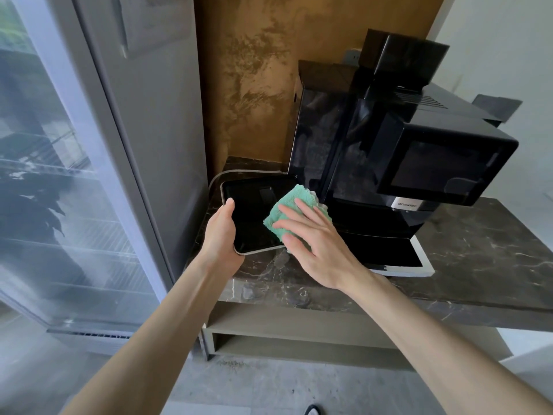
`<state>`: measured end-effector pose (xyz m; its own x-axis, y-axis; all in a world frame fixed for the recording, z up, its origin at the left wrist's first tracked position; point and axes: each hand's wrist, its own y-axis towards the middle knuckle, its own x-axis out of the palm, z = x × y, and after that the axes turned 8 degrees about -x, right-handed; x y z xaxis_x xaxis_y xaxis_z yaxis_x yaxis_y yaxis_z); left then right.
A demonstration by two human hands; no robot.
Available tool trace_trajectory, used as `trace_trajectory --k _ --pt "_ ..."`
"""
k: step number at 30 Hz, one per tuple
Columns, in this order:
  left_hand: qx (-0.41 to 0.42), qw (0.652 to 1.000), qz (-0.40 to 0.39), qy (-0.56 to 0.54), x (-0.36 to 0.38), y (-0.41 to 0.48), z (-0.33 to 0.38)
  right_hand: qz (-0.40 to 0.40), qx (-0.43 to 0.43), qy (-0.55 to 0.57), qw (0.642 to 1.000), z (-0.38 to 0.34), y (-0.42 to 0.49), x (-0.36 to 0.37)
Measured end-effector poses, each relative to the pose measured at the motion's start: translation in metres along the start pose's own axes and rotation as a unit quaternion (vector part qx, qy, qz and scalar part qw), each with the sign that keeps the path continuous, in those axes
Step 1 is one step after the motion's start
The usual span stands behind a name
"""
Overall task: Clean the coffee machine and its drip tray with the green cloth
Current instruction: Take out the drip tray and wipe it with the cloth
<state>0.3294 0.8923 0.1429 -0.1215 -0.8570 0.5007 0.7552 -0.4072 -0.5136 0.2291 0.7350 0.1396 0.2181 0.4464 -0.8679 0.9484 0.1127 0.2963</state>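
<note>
A black coffee machine [398, 139] stands on a dark marble counter [478, 250]. Its black drip tray [254, 217], with a pale rim, is out of the machine and sits at the counter's left end. My left hand [221, 238] grips the tray's near left edge, thumb over the rim. My right hand [311, 238] presses the folded green cloth [294, 205] flat against the tray's right side with straight, spread fingers. The cloth's lower part is hidden under my palm.
A glass-door fridge [89, 175] stands close on the left of the counter. A brown wall panel [254, 85] rises behind the tray. A grey cable [239, 172] runs behind the tray. An open shelf [299, 345] lies under the counter.
</note>
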Motion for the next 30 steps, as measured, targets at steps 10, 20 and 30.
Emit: trace_trajectory --k 10,20,30 --pt "0.013 0.998 -0.049 -0.027 -0.001 0.0 -0.007 -0.083 0.046 -0.155 0.983 -0.01 0.039 -0.011" --pt "0.08 0.993 -0.086 -0.02 -0.007 -0.01 -0.011 -0.072 0.069 -0.187 0.977 -0.005 0.08 -0.004" --pt "0.104 0.991 -0.059 -0.06 -0.015 -0.003 -0.01 -0.068 0.09 -0.116 0.987 -0.011 0.08 -0.004"
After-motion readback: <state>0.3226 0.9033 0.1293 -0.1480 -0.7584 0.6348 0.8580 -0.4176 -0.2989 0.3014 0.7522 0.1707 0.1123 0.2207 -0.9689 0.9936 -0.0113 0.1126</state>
